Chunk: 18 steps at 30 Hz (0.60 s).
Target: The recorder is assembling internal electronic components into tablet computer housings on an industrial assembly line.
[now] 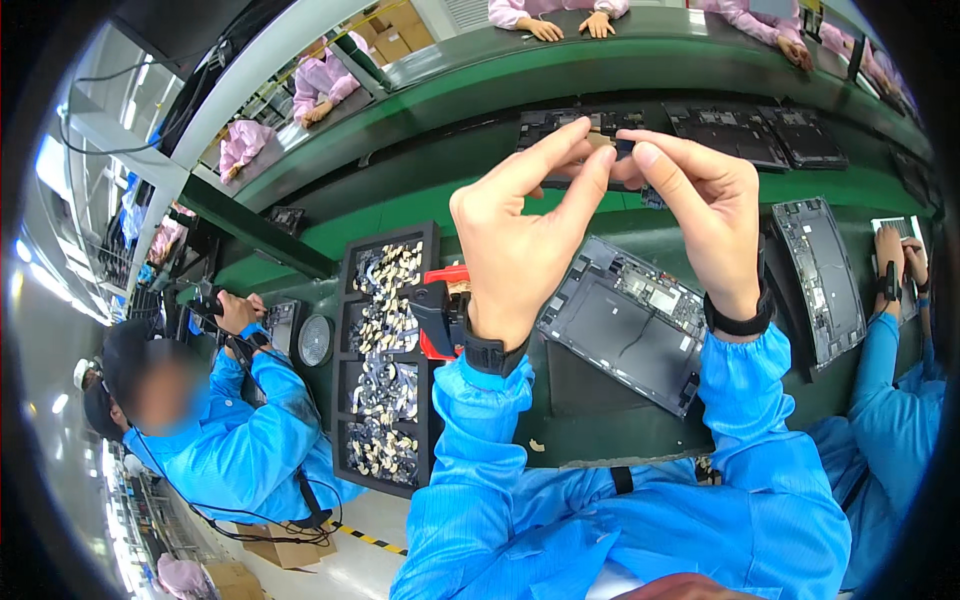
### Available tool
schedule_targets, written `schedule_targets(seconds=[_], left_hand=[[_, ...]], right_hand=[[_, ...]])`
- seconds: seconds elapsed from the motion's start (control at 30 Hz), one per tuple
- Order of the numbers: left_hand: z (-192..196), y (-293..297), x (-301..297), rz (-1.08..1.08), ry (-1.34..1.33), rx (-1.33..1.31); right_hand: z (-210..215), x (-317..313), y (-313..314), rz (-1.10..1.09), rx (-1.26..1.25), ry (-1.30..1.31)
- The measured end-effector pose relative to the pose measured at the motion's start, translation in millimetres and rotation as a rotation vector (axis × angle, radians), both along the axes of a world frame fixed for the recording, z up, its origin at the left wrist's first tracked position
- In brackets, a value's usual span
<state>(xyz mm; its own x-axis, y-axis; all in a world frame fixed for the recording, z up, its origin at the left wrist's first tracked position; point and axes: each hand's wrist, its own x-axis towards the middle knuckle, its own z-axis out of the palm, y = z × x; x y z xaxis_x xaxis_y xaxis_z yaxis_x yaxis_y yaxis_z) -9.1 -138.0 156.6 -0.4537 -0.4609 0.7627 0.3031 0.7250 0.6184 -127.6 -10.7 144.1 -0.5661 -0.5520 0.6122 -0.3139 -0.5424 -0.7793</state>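
Note:
Both hands are raised above the bench, fingertips close together. My left hand [525, 230] pinches a small tan flat piece [599, 139] between thumb and index finger. In the pinch of my right hand [712, 205] is a small dark blue piece [625, 148]; whether the two pieces are joined, I cannot tell. Below them lies an opened flat device casing [625, 325], its circuit board, black inner panel and thin dark cable exposed. A black compartment tray [427, 400], left of my left arm, holds many small dark-and-cream parts. A red and black object [437, 310] sits partly behind my left wrist.
More opened casings [820, 280] lie to the right and along the green line [440, 180] ahead. Co-workers in blue sit on both sides; others in pink are across the bench. A round container [315, 340] stands left of the tray. A metal post [150, 150] rises at left.

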Motion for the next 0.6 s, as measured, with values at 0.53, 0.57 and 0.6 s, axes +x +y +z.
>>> schedule_targets(seconds=[0.53, 0.57, 0.6], left_hand=[[-88, 85, 189, -0.774, -1.185, 0.345], [-116, 96, 213, -0.762, -1.28, 0.523], [-159, 113, 254, -0.567, -1.287, 0.523]], right_hand=[[-4, -18, -2, -0.174, 0.181, 0.214], [-4, -18, -2, -0.164, 0.183, 0.21], [-2, -19, -1, -0.18, 0.17, 0.232]])
